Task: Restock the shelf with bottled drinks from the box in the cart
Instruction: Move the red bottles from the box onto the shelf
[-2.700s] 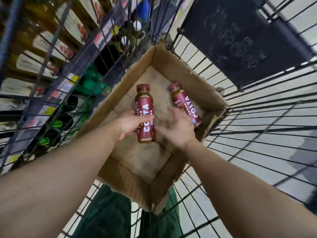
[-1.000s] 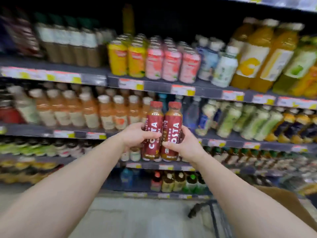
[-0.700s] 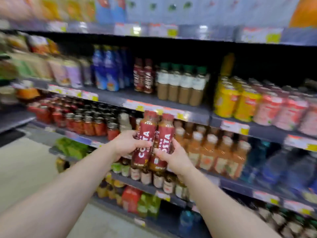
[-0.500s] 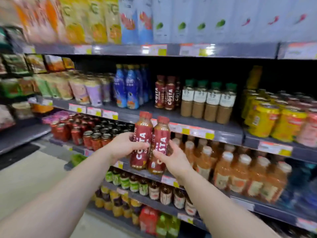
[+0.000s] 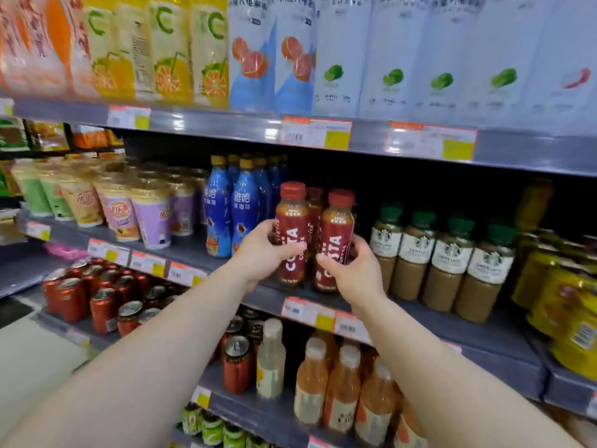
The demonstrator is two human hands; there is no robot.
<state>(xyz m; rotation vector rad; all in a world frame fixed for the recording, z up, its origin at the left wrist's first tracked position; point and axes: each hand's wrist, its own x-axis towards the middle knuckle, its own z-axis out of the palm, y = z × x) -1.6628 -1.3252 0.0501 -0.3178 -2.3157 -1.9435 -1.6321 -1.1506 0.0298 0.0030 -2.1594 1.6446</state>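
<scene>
Each of my hands holds one red Costa coffee bottle upright over the front of the grey middle shelf (image 5: 268, 295). My left hand (image 5: 263, 252) grips the left Costa bottle (image 5: 292, 234) around its label. My right hand (image 5: 353, 270) grips the right Costa bottle (image 5: 334, 240) low on its body. The two bottles stand side by side, nearly touching. Right behind them, more red Costa bottles (image 5: 315, 205) stand deeper on the same shelf. Cart and box are out of view.
Blue bottles (image 5: 231, 208) stand just left of the gap, green-capped Starbucks bottles (image 5: 442, 263) just right. Cup drinks (image 5: 135, 211) fill the shelf's left end, yellow cans (image 5: 565, 305) the right. Red cans (image 5: 97, 299) and orange drinks (image 5: 326, 383) sit on the shelf below, cartons (image 5: 290, 53) above.
Both bottles were lifted out of the cart's box and carried up to the shelf. Over the last half second they rose and moved forward to the Costa slot.
</scene>
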